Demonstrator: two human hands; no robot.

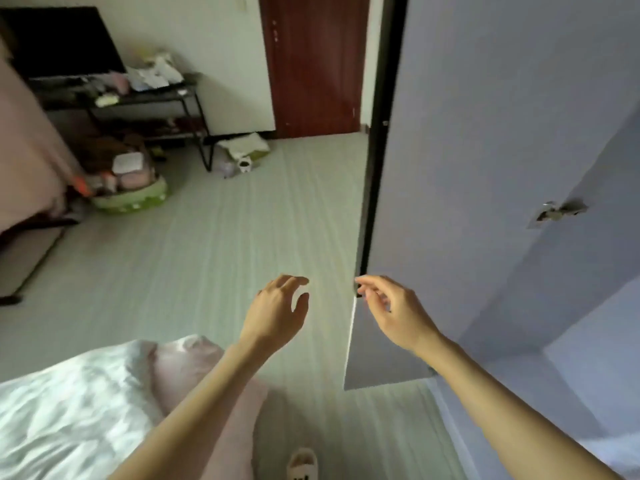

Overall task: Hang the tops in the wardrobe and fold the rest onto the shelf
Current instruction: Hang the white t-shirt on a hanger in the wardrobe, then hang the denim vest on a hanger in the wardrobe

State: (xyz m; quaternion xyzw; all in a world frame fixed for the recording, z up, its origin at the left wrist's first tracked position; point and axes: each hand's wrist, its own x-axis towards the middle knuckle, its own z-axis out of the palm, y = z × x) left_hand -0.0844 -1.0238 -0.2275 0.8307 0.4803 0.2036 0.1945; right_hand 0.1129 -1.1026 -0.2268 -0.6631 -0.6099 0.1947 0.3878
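The pale lilac wardrobe door (485, 133) stands open on the right, its dark edge running down towards my hands. My right hand (391, 313) reaches to that edge, and its loosely curled fingertips touch the door's lower corner. My left hand (280, 310) hovers over the floor just left of the door, fingers spread, holding nothing. A crumpled white cloth (69, 410) lies on the pink-covered bed (207, 375) at lower left. The inside of the wardrobe, its rail and its shelf are hidden.
A metal hinge (557, 213) sits on the inner door face. Across the striped floor (207, 254) stand a black rack (166, 98) with a dark TV (59, 39), a green basket (135, 199) of things and a red-brown room door (315, 64). A slipper (301, 462) shows below.
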